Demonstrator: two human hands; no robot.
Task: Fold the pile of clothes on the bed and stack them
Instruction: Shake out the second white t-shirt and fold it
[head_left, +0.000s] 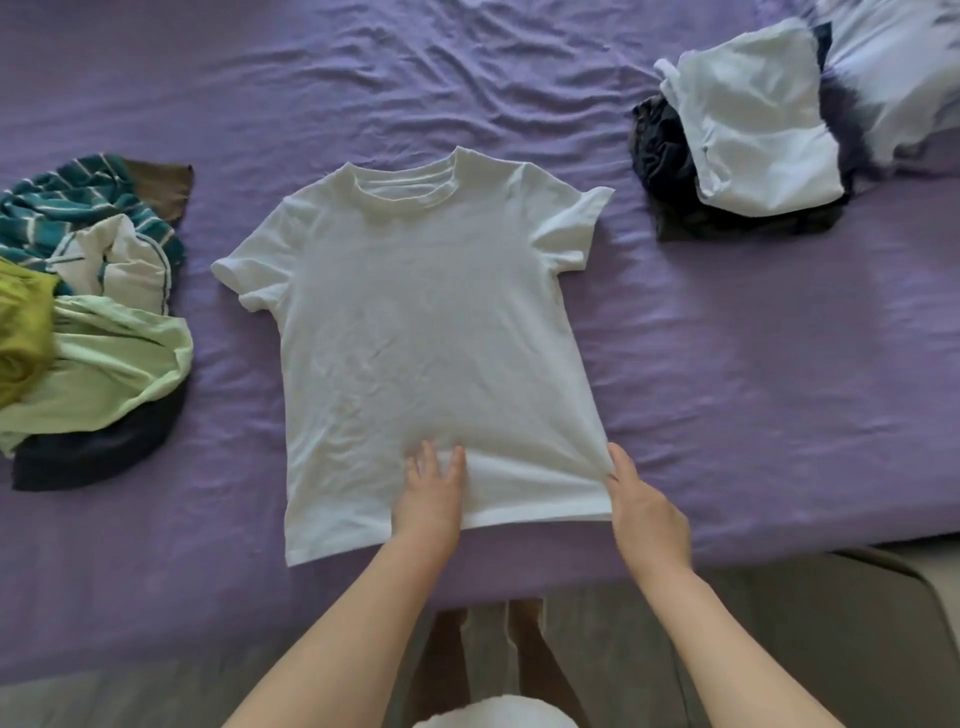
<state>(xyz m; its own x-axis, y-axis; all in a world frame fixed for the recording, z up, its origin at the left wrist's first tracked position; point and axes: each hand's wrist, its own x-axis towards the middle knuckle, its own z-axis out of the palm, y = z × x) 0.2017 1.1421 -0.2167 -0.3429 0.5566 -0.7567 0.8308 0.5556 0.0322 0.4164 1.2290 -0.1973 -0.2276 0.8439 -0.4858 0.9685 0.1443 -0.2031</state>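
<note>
A white short-sleeved cotton T-shirt (431, 332) lies flat, collar far. An unfolded multicoloured heap of clothes (88, 312) sits left; a folded white-and-dark stack (748, 140) far right.

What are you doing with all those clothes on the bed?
A person is folding laundry. A white short-sleeved T-shirt lies flat on the purple bed sheet. The left hand presses its hem and the right hand pinches its corner. A jumbled pile of unfolded clothes waits left; a folded stack sits right.

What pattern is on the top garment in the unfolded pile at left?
Teal with thin white stripes: the striped garment, seen in the head view.
</note>
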